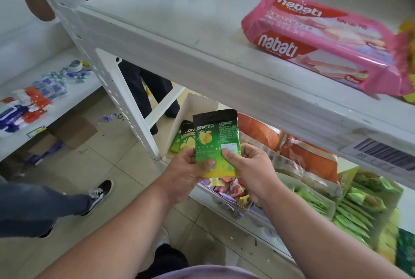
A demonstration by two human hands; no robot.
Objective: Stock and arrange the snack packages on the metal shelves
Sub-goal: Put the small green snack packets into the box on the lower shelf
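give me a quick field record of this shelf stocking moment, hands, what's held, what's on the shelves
held item: green snack packet with black top, upright, in front of the lower shelf opening
left hand: grip on the packet's lower left edge, thumb on its face
right hand: grip on the packet's lower right edge, thumb on its face
matching packets: just behind the held one
top shelf: pink nabati wafer packs lying flat at the right
lower shelves: orange bags, small mixed candies, green sachets in a box

White metal shelf (170,38) — pink wafer packs (323,40) lie on it.
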